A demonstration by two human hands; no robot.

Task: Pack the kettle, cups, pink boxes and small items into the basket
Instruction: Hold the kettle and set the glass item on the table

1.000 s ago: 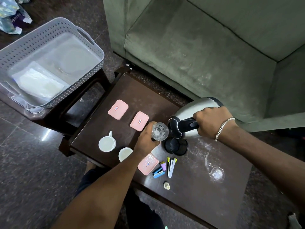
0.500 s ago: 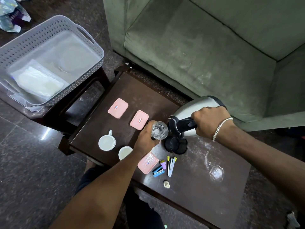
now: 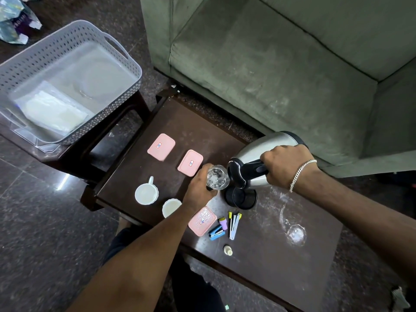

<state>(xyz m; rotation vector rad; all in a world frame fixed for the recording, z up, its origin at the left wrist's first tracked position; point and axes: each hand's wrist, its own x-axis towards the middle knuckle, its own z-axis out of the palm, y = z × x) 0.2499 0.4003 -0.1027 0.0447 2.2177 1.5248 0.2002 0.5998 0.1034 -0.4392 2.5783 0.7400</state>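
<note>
Kettle [image 3: 265,154] tipped, spout at the glass [image 3: 217,178]!
Your right hand [image 3: 284,167] clamps its black handle above the dark table [image 3: 258,255]; your left hand [image 3: 199,190] wraps the glass.

**A home living room**

A worn green sofa [image 3: 281,70] stands on a dark polished stone floor [image 3: 33,221]. Before it, a low dark wooden counter [image 3: 281,262] carries household things: a steel kettle [image 3: 265,152], white cups [image 3: 146,194], pink boxes [image 3: 161,146]. A grey plastic basket [image 3: 126,64] rests on a side stool [image 3: 94,140].
</note>
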